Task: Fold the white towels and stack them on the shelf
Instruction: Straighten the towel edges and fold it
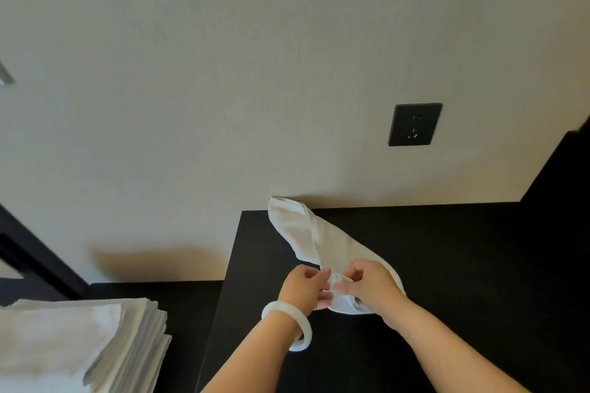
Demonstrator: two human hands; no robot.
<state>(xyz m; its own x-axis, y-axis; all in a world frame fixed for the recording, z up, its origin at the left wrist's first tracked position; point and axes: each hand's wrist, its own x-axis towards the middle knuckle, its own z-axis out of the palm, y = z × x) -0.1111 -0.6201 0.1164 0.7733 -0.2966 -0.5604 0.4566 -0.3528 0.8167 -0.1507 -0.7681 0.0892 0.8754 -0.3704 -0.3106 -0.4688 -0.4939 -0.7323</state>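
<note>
A white towel lies crumpled in a long strip on the black tabletop, its far end touching the wall. My left hand, with a white bangle on the wrist, pinches the towel's near edge. My right hand pinches the same edge just to the right, fingers curled into the cloth. A stack of several folded white towels sits on a lower black surface at the bottom left.
A beige wall rises right behind the table, with a black power socket on it. A dark panel closes the right side. A dark frame slants at the far left.
</note>
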